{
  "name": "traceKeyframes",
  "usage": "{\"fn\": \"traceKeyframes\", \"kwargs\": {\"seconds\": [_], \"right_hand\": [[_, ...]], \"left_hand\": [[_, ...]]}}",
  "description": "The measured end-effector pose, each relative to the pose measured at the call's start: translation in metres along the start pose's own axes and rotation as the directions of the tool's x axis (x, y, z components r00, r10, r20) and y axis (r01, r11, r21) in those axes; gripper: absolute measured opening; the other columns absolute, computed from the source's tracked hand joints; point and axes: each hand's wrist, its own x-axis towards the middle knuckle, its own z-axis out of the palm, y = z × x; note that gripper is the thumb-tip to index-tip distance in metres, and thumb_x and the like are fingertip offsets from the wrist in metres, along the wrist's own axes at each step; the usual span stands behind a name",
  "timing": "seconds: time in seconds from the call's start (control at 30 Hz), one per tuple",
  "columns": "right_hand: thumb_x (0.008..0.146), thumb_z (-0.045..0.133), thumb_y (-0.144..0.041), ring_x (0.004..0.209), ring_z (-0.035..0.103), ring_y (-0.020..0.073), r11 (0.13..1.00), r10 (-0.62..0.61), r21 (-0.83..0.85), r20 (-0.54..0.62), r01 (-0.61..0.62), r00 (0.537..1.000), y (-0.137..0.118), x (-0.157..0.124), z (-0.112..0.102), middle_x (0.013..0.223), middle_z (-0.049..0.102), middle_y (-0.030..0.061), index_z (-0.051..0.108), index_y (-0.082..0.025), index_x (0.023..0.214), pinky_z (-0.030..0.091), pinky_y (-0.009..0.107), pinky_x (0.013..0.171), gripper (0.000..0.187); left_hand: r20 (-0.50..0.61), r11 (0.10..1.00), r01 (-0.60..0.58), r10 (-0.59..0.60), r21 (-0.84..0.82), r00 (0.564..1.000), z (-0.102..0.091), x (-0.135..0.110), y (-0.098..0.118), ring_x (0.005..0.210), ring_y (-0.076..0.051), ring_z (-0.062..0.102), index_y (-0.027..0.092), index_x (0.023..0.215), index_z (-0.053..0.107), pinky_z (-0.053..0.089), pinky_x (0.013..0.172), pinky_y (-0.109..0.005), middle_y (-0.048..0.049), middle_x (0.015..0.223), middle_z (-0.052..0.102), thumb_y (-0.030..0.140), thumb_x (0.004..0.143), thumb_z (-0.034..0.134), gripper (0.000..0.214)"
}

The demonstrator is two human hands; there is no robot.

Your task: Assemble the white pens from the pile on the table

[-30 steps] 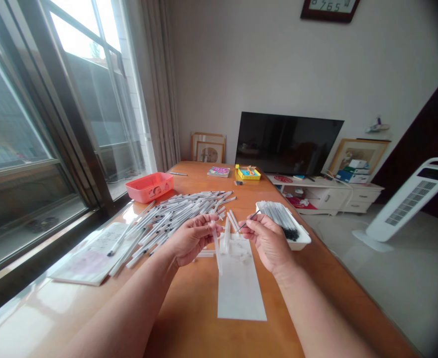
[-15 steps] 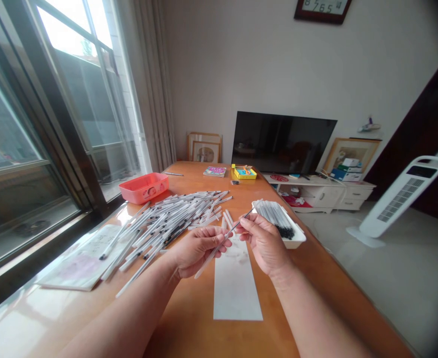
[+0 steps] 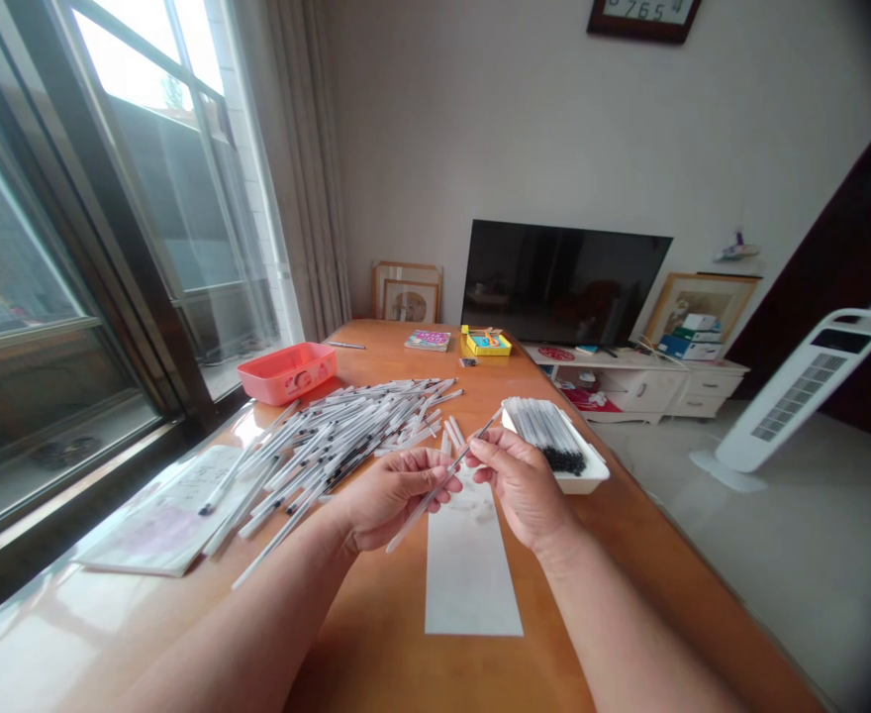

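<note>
Your left hand (image 3: 398, 495) is just left of the long white rectangular paper sheet (image 3: 474, 584), its fingers pinching a slender translucent plastic tube (image 3: 409, 527) that slants down toward you, its lower end left of the sheet. Your right hand (image 3: 519, 485), with its fingertips above the far part of the sheet, grasps a thin dark rod (image 3: 486, 428) between thumb and forefinger. The rod lines up with the tube and meets it at your left fingertips, which hide how far it goes in. A few clear plastic tubes (image 3: 454, 432) lie at the sheet's far end. To the right of that end, a white rectangular plastic tray (image 3: 582, 486) holds a row of clear sticks with black ends (image 3: 535, 426). Left of the sheet and beyond it, a loose heap of whitish, dark-tipped pen sticks (image 3: 361, 426) spreads over the glossy brown wooden bench (image 3: 376, 634). Farther left of the sheet are a pale printed booklet (image 3: 145, 525), partly under the heap, and a coral-red rectangular plastic box (image 3: 276, 384)
</note>
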Motion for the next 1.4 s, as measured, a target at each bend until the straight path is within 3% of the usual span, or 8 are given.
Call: {"fn": "traceKeyframes", "kwargs": {"seconds": [0.23, 0.43, 0.67, 0.83, 0.97, 1.1, 1.23, 1.4], "right_hand": [[0.082, 0.07, -0.042, 0.078, 0.058, 0.0164, 0.98, 0.059, -0.195, 0.15, -0.029, 0.987, 0.002, -0.004, 0.005, 0.083, 0.07, 0.0039, 0.072, -0.018, 0.093, 0.04, 0.031, 0.073, 0.026], [0.083, 0.068, -0.041, 0.089, 0.06, 0.019, 0.979, 0.042, -0.2, 0.065, -0.028, 0.997, 0.005, -0.001, 0.001, 0.1, 0.071, 0.0065, 0.074, -0.02, 0.099, 0.043, 0.03, 0.073, 0.027], [0.083, 0.067, -0.043, 0.085, 0.059, 0.0182, 0.97, 0.026, -0.241, 0.032, -0.018, 0.999, 0.009, 0.0, 0.0, 0.093, 0.07, 0.0059, 0.07, -0.02, 0.094, 0.042, 0.028, 0.066, 0.025], [0.087, 0.064, -0.05, 0.08, 0.059, 0.0166, 0.934, 0.132, -0.354, 0.245, -0.038, 0.961, 0.008, -0.009, 0.012, 0.087, 0.068, 0.0042, 0.068, -0.018, 0.094, 0.044, 0.029, 0.069, 0.033], [0.087, 0.066, -0.047, 0.072, 0.055, 0.0141, 0.937, 0.127, -0.35, 0.364, 0.009, 0.923, 0.012, -0.014, 0.023, 0.077, 0.063, 0.0007, 0.067, -0.017, 0.091, 0.043, 0.029, 0.069, 0.031], [0.087, 0.067, -0.044, 0.069, 0.052, 0.0129, 0.94, 0.107, -0.341, 0.342, 0.018, 0.933, 0.019, -0.011, 0.02, 0.076, 0.063, 0.0, 0.067, -0.016, 0.092, 0.042, 0.028, 0.068, 0.028], [0.087, 0.067, -0.042, 0.068, 0.051, 0.0123, 0.931, 0.074, -0.364, 0.286, 0.037, 0.955, 0.02, -0.006, 0.011, 0.077, 0.064, 0.0002, 0.069, -0.016, 0.093, 0.041, 0.028, 0.067, 0.026], [0.087, 0.064, -0.041, 0.065, 0.048, 0.0118, 0.921, 0.068, -0.388, 0.266, 0.042, 0.962, 0.017, -0.006, 0.008, 0.073, 0.063, -0.001, 0.068, -0.017, 0.088, 0.039, 0.027, 0.063, 0.024]], "left_hand": [[-0.046, 0.999, -0.006, 0.005, -0.035, 0.999, -0.002, 0.001, -0.002, 0.073, -0.011, 0.06, 0.015, 0.098, 0.068, 0.043, 0.067, -0.022, -0.0085, 0.09, 0.069, 0.027, 0.083, 0.075, 0.021], [-0.056, 0.999, -0.008, 0.005, -0.046, 0.998, -0.003, 0.001, -0.001, 0.074, -0.01, 0.062, 0.016, 0.103, 0.069, 0.045, 0.066, -0.02, -0.0082, 0.091, 0.069, 0.026, 0.084, 0.075, 0.023], [-0.149, 0.992, -0.079, 0.064, -0.097, 0.987, -0.004, 0.003, 0.002, 0.075, -0.011, 0.065, 0.017, 0.111, 0.07, 0.049, 0.072, -0.022, -0.0077, 0.093, 0.071, 0.022, 0.083, 0.076, 0.029], [-0.24, 0.97, -0.229, 0.204, -0.084, 0.949, -0.007, 0.003, 0.007, 0.082, -0.014, 0.068, 0.018, 0.105, 0.068, 0.051, 0.079, -0.027, -0.0076, 0.096, 0.072, 0.021, 0.083, 0.075, 0.023], [-0.276, 0.961, -0.274, 0.253, -0.04, 0.927, -0.009, 0.001, 0.011, 0.089, -0.016, 0.069, 0.017, 0.101, 0.067, 0.05, 0.086, -0.029, -0.0075, 0.098, 0.073, 0.022, 0.081, 0.077, 0.023], [-0.276, 0.963, -0.253, 0.268, 0.089, 0.923, -0.018, -0.003, 0.02, 0.093, -0.018, 0.069, 0.018, 0.107, 0.067, 0.048, 0.092, -0.033, -0.01, 0.104, 0.074, 0.028, 0.078, 0.08, 0.034], [-0.399, 0.932, -0.182, 0.303, 0.314, 0.865, -0.036, -0.01, 0.036, 0.088, -0.019, 0.068, 0.018, 0.109, 0.066, 0.047, 0.083, -0.032, -0.0109, 0.103, 0.074, 0.037, 0.076, 0.079, 0.041], [-0.467, 0.776, 0.037, 0.341, 0.63, 0.816, -0.055, -0.018, 0.047, 0.071, -0.017, 0.062, 0.016, 0.091, 0.069, 0.044, 0.068, -0.029, -0.0059, 0.08, 0.071, 0.037, 0.072, 0.074, 0.028]]}}
